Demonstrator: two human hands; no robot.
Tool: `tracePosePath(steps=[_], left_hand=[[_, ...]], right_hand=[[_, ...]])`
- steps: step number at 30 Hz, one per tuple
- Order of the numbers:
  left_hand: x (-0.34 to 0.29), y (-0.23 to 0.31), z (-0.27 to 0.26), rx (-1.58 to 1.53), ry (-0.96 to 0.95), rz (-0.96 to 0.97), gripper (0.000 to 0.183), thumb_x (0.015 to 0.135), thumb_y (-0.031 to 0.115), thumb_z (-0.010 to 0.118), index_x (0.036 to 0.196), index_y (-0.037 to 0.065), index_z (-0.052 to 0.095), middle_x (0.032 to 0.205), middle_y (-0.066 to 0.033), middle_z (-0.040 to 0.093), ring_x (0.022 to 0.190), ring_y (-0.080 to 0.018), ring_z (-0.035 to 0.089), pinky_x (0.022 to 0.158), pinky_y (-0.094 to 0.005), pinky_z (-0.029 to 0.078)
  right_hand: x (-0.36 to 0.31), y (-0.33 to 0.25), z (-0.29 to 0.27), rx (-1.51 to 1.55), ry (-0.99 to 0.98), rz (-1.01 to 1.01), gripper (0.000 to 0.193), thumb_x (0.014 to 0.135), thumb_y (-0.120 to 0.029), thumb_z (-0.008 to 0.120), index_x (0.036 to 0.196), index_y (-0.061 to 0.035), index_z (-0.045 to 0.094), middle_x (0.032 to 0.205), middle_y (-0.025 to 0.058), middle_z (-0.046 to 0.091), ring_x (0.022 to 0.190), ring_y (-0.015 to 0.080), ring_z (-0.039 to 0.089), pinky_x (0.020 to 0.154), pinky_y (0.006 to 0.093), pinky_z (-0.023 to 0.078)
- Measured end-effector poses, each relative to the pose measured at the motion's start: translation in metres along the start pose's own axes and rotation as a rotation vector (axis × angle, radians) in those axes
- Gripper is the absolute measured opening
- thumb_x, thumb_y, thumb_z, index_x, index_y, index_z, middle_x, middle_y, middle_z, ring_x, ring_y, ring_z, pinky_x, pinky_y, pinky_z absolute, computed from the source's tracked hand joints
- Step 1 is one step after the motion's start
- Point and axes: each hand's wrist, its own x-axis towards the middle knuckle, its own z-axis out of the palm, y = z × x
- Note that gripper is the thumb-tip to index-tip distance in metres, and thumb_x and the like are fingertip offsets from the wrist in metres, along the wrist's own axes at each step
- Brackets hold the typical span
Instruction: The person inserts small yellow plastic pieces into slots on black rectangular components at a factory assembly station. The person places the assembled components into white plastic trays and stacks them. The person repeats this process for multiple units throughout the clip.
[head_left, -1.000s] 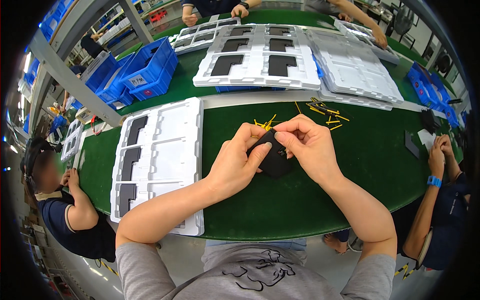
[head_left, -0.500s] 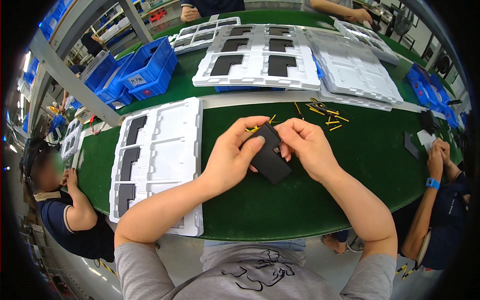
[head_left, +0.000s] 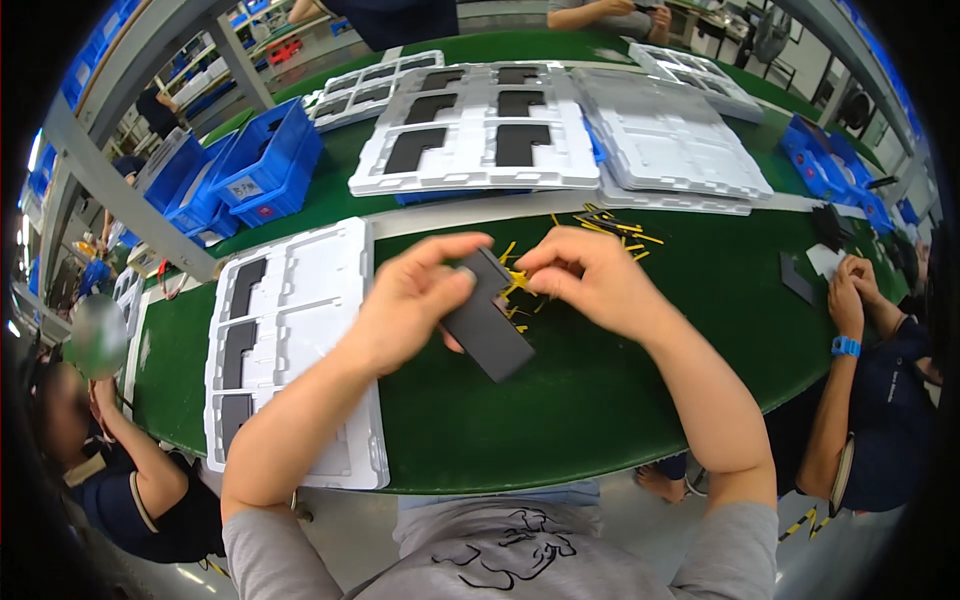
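Note:
My left hand [head_left: 415,300] is closed around a flat black L-shaped block [head_left: 490,325], thumb on its upper face. The block is tilted above the green table, its notch facing right. To its right, my right hand [head_left: 595,280] is apart from the block, thumb and forefinger pinched together. Whatever is between those fingertips is too small to make out. Close beneath them lie thin yellow strips [head_left: 516,284], partly hidden by the block and fingers. More yellow and black strips [head_left: 625,228] are scattered just beyond my right hand.
On my left lies a white tray [head_left: 310,290] with several similar black blocks. Stacked white trays [head_left: 470,180] stand ahead, with others [head_left: 680,150] beside them. Blue bins [head_left: 265,165] are at far left. A co-worker's hands [head_left: 850,290] are at the right; another person sits at left.
My right hand has drawn away from the block's notched edge, opening a gap where yellow strips now show. The block remains in my left hand. The whole view has shifted slightly.

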Motion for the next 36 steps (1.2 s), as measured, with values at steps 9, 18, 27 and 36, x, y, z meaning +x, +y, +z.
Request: tracePosePath(steps=[9, 18, 27, 36], left_hand=[[0.004, 0.016, -0.157, 0.187, 0.403, -0.150, 0.036, 0.092, 0.012, 0.057, 0.128, 0.014, 0.059, 0.098, 0.0010, 0.064, 0.085, -0.0066, 0.057, 0.069, -0.0232, 0.046], [0.010, -0.015, -0.201, 0.854, 0.657, -0.194, 0.021, 0.076, 0.019, 0.072, 0.087, 0.002, 0.070, 0.074, -0.0074, 0.066, 0.063, -0.0154, 0.060, 0.056, -0.0323, 0.047], [0.013, -0.027, -0.183, 1.122, 0.739, -0.063, 0.026, 0.077, 0.026, 0.073, 0.095, 0.007, 0.067, 0.100, -0.0146, 0.061, 0.096, -0.0277, 0.060, 0.083, -0.0396, 0.049], [0.019, -0.039, -0.166, 1.334, 0.862, 0.005, 0.032, 0.084, 0.024, 0.067, 0.110, 0.010, 0.053, 0.110, -0.0173, 0.052, 0.105, -0.0354, 0.053, 0.081, -0.0463, 0.047]], right_hand=[[-0.009, 0.046, -0.110, -0.539, 0.001, 0.348, 0.011, 0.073, -0.001, 0.069, 0.084, -0.0008, 0.067, 0.075, 0.0095, 0.068, 0.070, 0.0183, 0.064, 0.067, 0.0317, 0.050], [-0.009, 0.046, -0.095, -0.614, -0.010, 0.255, 0.007, 0.079, -0.004, 0.061, 0.076, 0.0009, 0.058, 0.069, 0.0076, 0.059, 0.067, 0.0135, 0.054, 0.063, 0.0300, 0.045], [-0.004, 0.011, -0.067, -0.365, -0.200, 0.326, 0.016, 0.080, 0.004, 0.061, 0.095, -0.0015, 0.058, 0.072, -0.0014, 0.054, 0.068, 0.0062, 0.050, 0.061, 0.0218, 0.041], [-0.003, 0.006, -0.035, -0.239, -0.150, -0.055, 0.008, 0.085, -0.001, 0.060, 0.088, -0.0013, 0.067, 0.084, 0.0018, 0.057, 0.071, 0.0110, 0.054, 0.065, 0.0241, 0.045]])
